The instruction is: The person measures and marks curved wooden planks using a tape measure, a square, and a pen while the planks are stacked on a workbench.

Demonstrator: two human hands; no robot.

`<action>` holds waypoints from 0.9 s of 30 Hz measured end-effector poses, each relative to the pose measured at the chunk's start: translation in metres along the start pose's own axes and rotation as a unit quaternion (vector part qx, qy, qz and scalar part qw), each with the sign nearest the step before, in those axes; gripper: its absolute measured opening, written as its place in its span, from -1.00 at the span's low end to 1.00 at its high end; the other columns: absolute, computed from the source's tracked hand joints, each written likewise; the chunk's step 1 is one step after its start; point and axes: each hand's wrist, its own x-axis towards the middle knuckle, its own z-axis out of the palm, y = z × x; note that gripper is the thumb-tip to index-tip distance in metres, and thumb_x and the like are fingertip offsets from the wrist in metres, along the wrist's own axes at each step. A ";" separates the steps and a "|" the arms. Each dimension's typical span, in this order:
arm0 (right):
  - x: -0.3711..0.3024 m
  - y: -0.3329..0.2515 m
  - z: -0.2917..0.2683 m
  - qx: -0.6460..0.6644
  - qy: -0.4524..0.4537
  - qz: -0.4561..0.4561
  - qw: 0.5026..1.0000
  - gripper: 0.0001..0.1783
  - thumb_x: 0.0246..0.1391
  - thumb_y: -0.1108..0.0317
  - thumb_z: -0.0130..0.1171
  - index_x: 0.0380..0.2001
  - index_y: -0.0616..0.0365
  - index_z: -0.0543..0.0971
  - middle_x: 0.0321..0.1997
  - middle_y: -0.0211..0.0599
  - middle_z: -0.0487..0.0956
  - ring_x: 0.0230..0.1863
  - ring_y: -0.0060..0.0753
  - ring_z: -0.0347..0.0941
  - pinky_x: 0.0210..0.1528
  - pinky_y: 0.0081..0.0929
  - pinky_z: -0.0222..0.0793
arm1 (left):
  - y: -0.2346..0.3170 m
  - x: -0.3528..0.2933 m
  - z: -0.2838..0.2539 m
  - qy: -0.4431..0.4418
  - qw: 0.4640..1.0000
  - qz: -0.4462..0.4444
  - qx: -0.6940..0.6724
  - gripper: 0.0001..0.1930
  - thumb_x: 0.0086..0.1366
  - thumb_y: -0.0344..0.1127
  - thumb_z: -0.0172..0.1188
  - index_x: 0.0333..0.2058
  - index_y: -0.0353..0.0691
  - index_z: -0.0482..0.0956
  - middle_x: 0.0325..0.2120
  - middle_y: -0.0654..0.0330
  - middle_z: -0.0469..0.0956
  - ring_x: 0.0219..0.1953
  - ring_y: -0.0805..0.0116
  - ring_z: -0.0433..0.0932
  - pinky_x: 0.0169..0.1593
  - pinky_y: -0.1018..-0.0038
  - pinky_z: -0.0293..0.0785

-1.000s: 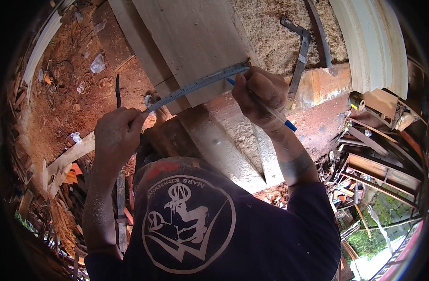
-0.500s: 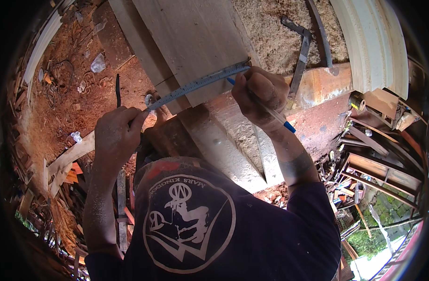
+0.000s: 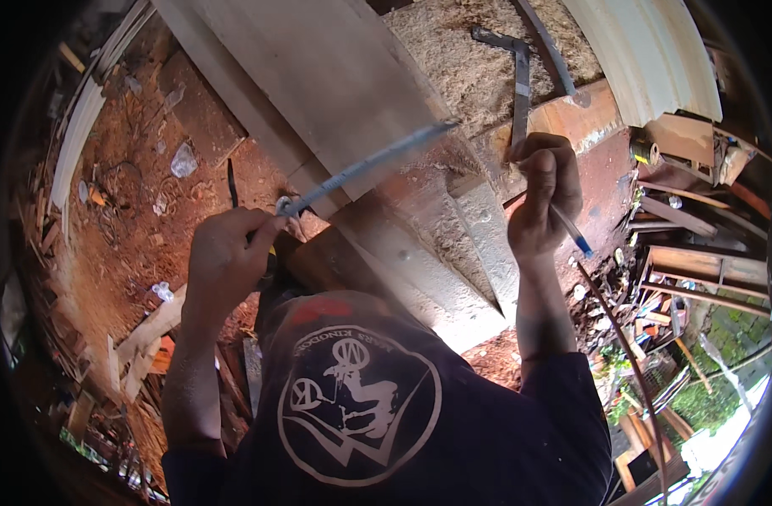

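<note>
My left hand (image 3: 234,257) pinches the near end of a blue measuring tape (image 3: 369,160) with printed marks. The tape slants up to the right across a wide grey-brown board (image 3: 310,76) and a narrower plank (image 3: 226,80) beside it. Its far end reaches the board's right edge, held by no hand; the strip is slightly blurred. My right hand (image 3: 548,198) is closed round a ballpoint pen (image 3: 571,229) with a blue end, right of the boards and apart from the tape. Beyond that hand lies a dark L-shaped carpenter's square (image 3: 522,84).
Sawdust (image 3: 441,46) covers the surface beyond the board, where a dark bar (image 3: 546,46) lies. Pale curved moulding (image 3: 647,59) stands at the far right. Scrap wood (image 3: 698,266) piles up on the right. Reddish dirt with a crumpled plastic piece (image 3: 184,160) is on the left.
My right hand has let go of the tape's far end and moved right and slightly down with the pen. The tape has straightened. My left hand still grips its near end.
</note>
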 end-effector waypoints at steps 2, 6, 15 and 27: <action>-0.016 -0.016 -0.020 0.055 0.014 0.165 0.985 -0.66 0.53 0.15 -0.07 -0.12 0.23 0.52 -0.54 -0.62 0.33 -0.57 -0.80 0.14 -0.56 -0.68 0.03 | 0.011 0.005 -0.009 -0.035 0.997 0.074 -0.012 -0.76 0.35 -0.26 0.29 -0.31 -0.39 0.71 -0.60 0.02 0.55 -0.56 0.24 0.54 -0.43 0.32 0.36; -0.033 -0.060 -0.039 0.119 -0.021 0.330 0.936 -0.38 0.34 -0.11 0.22 0.05 0.31 0.53 -0.58 -0.69 0.29 -0.59 -0.86 0.08 -0.59 -0.72 -0.11 | 0.016 0.020 -0.014 -0.144 0.972 0.186 -0.015 -0.79 0.30 -0.28 0.34 -0.29 -0.35 0.73 -0.56 0.02 0.59 -0.54 0.19 0.56 -0.39 0.33 0.41; -0.079 -0.142 0.032 -0.049 0.057 0.431 0.899 -0.77 0.23 0.35 0.34 -0.43 0.27 0.59 -0.57 -0.52 0.47 -0.52 -0.69 0.30 -0.47 -0.57 0.20 | -0.061 0.058 -0.043 -0.503 0.832 0.227 -0.046 -0.37 0.12 -0.13 0.54 0.14 -0.22 0.56 -0.22 0.19 0.65 -0.18 0.44 0.59 -0.10 0.42 0.54; -0.059 -0.183 0.258 -0.169 0.012 0.243 0.955 -0.71 0.25 0.22 0.32 -0.32 0.30 0.68 -0.49 0.09 0.63 -0.48 -0.10 0.64 -0.36 -0.12 0.50 | -0.128 0.078 -0.153 -0.441 0.835 0.310 -0.112 -0.29 0.13 -0.34 0.41 0.25 -0.16 0.31 0.00 0.06 0.51 -0.02 0.27 0.55 0.14 0.30 0.46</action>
